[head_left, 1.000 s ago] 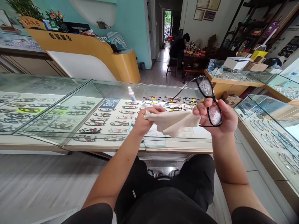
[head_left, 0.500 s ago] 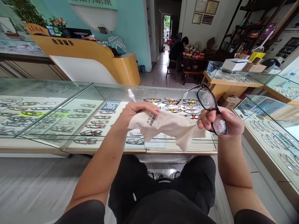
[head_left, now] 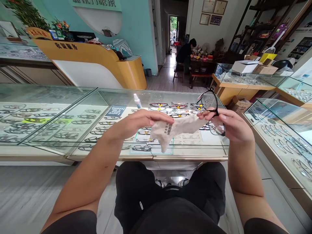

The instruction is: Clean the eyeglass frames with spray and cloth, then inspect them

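Note:
My left hand [head_left: 141, 122] grips the left end of a pale cloth [head_left: 168, 130] with dark printed characters. The cloth stretches sideways above the glass counter, and one corner hangs down. At its other end, my right hand [head_left: 231, 125] pinches the cloth and holds black-framed glasses [head_left: 216, 112]. The glasses are tilted nearly upright, one lens above the fingers and the other below, partly against the palm. A white spray bottle [head_left: 137, 101] stands behind my left hand.
Below my hands is a glass display counter [head_left: 190, 151] with rows of glasses. Another glass case [head_left: 280, 136] stands at the right. A person [head_left: 185, 53] sits at a table in the back.
My left hand has moved right, along with its end of the cloth, which is now bunched shorter. The glasses have turned in my right hand, and their lenses look clearer.

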The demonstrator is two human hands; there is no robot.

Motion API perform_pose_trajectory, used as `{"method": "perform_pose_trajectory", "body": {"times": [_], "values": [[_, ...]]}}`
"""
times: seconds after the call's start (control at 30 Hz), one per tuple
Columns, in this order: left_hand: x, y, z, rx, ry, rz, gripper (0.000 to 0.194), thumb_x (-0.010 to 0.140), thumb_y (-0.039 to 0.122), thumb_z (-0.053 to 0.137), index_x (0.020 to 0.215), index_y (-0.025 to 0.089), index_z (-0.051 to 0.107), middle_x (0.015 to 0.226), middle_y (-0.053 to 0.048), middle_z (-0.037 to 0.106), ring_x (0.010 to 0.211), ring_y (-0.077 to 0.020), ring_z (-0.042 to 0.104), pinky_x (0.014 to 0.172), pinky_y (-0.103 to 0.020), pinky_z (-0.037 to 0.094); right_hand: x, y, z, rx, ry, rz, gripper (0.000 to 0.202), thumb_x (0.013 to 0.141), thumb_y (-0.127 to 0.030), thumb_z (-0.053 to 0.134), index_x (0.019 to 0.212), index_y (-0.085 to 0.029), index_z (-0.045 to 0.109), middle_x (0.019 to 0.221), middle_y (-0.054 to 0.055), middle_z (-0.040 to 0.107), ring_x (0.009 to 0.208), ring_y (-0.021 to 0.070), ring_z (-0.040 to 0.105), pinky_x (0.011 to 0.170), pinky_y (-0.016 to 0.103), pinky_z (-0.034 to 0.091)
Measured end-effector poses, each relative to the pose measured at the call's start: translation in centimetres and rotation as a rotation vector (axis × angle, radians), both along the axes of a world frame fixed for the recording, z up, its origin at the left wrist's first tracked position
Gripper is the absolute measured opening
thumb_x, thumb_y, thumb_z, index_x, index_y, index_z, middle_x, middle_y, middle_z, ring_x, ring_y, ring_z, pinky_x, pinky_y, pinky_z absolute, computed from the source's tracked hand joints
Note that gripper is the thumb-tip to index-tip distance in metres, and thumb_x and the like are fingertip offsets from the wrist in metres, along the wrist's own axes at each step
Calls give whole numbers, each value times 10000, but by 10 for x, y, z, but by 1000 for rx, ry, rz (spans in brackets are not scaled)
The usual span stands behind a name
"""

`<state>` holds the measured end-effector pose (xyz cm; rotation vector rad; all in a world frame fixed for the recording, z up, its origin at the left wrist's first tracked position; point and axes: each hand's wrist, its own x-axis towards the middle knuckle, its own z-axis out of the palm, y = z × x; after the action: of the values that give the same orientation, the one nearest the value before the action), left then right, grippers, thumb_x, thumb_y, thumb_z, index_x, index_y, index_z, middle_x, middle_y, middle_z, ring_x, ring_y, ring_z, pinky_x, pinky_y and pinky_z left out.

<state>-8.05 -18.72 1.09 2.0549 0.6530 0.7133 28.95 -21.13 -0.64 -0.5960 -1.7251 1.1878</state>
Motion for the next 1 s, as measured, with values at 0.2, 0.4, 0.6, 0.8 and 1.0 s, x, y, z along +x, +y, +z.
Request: {"method": "perform_pose_trajectory", "body": {"times": [0.2,0.4,0.6,0.8,1.0], "values": [[12,-1,-15,-231,-98,340,426,881,505,894,1201,230,840,1041,-100,856,885,-223,793,701,-268,595,-15,5,-12,-109,52,-65,287,1033,-516,735,1118,-292,892,1152,71,850,1252,311,739,1230,488,492],[22,13,-18,-472,-244,514,534,687,578,1012,929,206,715,748,-15,718,594,-137,623,479,-221,413,-40,10,-26,-194,45,-85,301,1043,-544,720,1125,-294,867,1084,57,833,1188,285,735,1185,482,480],[38,43,-13,-531,-426,598,513,592,450,1031,864,203,673,847,4,684,673,-131,607,545,-252,483,-61,34,-28,-148,-34,-46,367,1071,-566,663,1170,-271,856,1091,56,831,1186,263,717,1157,442,458],[59,82,-14,-453,-541,570,419,658,365,978,834,206,632,793,21,663,642,-111,576,529,-239,418,-86,73,-20,-80,-112,-83,371,1041,-554,686,1115,-247,880,1025,41,819,1081,232,694,1063,381,479],[71,122,-23,-530,-724,500,409,695,302,982,872,194,630,787,17,691,638,-111,625,542,-230,484,-93,121,-30,-50,-104,-100,406,1009,-588,703,1049,-221,872,956,39,787,1005,213,664,1001,353,476]]}}
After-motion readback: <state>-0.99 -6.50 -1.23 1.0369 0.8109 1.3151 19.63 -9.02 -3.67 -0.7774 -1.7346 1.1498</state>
